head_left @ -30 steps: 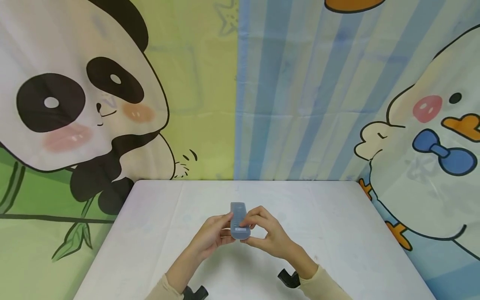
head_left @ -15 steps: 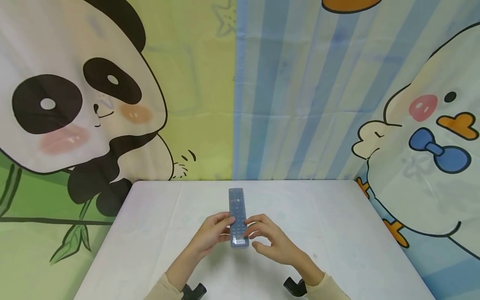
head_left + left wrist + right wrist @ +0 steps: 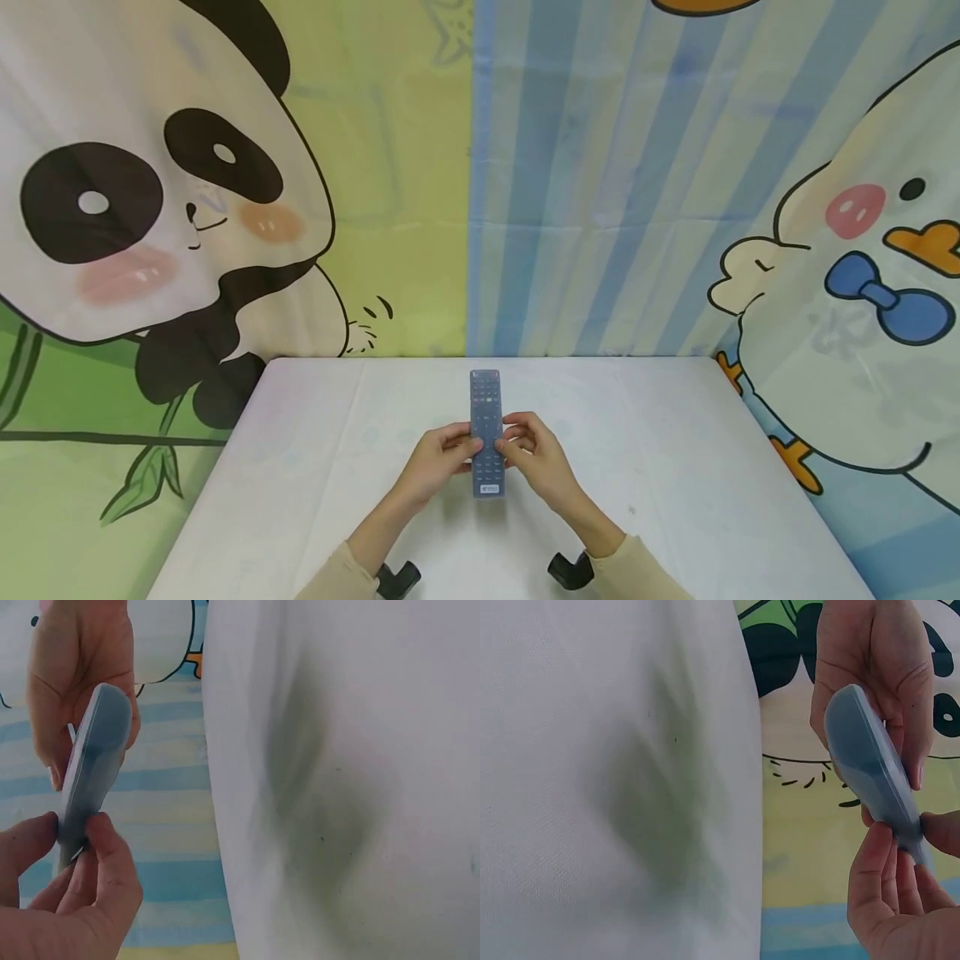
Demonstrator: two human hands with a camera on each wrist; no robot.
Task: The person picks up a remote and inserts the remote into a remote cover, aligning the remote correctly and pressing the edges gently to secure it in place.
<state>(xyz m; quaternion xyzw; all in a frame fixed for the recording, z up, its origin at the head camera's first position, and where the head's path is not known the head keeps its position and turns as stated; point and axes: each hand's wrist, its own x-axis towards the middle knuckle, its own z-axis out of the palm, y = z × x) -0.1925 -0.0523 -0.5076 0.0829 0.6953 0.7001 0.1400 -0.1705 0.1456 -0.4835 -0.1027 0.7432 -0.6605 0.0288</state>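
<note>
Between my two hands is a blue-grey remote control [image 3: 487, 417], its button side facing me and its long side pointing away. A small white label shows near its close end. My left hand [image 3: 438, 460] pinches the left edge, thumb on the front and fingers behind. My right hand [image 3: 543, 462] grips the right edge in the same manner. In the left wrist view the remote control [image 3: 97, 750] is seen edge-on with its rounded, smooth back. The right wrist view shows that back of the remote control [image 3: 870, 765] too, raised over the table with its shadow below.
A white-covered table [image 3: 360, 517] lies beneath the hands. Behind it hangs a cartoon curtain [image 3: 405, 167] with a panda and a duck. Black wrist pieces [image 3: 572, 572] sit by both cuffs.
The remote control was tipped with its end toward me; it has swung to show its full button face. My right hand came off its edge and took hold of it again.
</note>
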